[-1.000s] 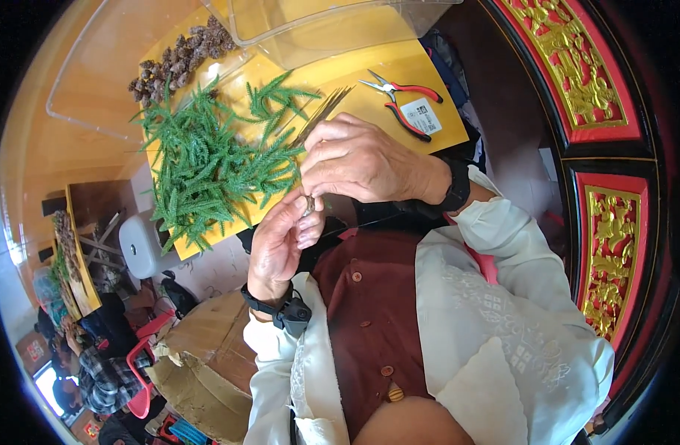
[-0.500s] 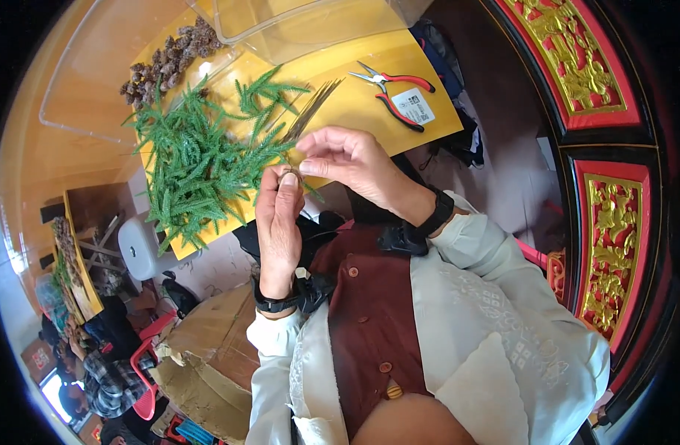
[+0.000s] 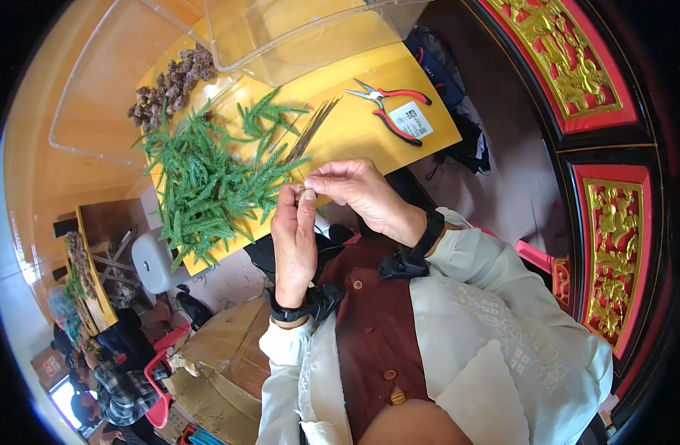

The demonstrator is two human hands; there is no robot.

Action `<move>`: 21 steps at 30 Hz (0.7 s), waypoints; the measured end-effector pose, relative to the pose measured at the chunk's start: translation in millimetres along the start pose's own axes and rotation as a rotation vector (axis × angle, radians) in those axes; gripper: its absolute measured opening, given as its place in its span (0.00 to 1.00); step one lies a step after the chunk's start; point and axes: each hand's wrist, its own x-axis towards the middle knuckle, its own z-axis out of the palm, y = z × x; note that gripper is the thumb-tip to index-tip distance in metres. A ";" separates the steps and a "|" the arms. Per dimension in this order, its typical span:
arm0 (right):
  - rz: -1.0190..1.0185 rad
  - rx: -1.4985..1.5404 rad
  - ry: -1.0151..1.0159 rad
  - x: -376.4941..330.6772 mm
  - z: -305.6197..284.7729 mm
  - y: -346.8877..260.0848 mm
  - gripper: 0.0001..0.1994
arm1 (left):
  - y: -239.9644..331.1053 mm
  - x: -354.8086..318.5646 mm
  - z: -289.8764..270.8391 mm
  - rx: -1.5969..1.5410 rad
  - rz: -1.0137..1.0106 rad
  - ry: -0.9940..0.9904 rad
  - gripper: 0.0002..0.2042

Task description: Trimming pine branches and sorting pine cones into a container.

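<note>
Close to the table's near edge my two hands meet at the fingertips. My left hand (image 3: 294,245) is closed, thumb against fingers, on a small brown thing (image 3: 301,191) mostly hidden by the fingertips. My right hand (image 3: 375,199) pinches right beside it; whatever lies between its thumb and forefinger is too small to make out. Just left of the hands spreads a heap of green artificial pine sprigs (image 3: 206,185). Beyond them lies a bundle of thin brown wires (image 3: 312,130).
Red-handled pliers (image 3: 390,111) rest open by a white label (image 3: 412,120) on the yellow table (image 3: 355,141). Pine cones (image 3: 173,85) and a clear plastic box (image 3: 303,48) are at the back. A torn cardboard box (image 3: 214,363) stands lower left; another person (image 3: 125,389) sits beyond.
My right thumb and forefinger have closed in a pinch beside the left fingertips; before, those fingers were looser and apart. The whole view has shifted slightly.
</note>
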 end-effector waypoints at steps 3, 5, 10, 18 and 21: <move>0.012 -0.008 0.016 0.5 -1.8 1.2 0.10 | 11.4 -1.8 8.4 0.419 0.133 0.087 0.10; 0.006 -0.009 0.026 1.0 -4.4 0.2 0.10 | 13.2 -1.0 12.9 0.490 0.143 0.092 0.10; -0.038 -0.022 0.029 4.2 -17.2 -6.8 0.10 | 27.5 13.7 1.4 0.377 0.163 0.021 0.13; -0.007 -0.042 -0.059 1.2 -13.8 -14.6 0.10 | 20.3 102.4 -38.7 1.218 0.501 0.094 0.10; -0.010 -0.049 -0.059 2.4 -16.5 -12.4 0.10 | 10.9 122.4 -43.4 1.448 0.465 0.055 0.09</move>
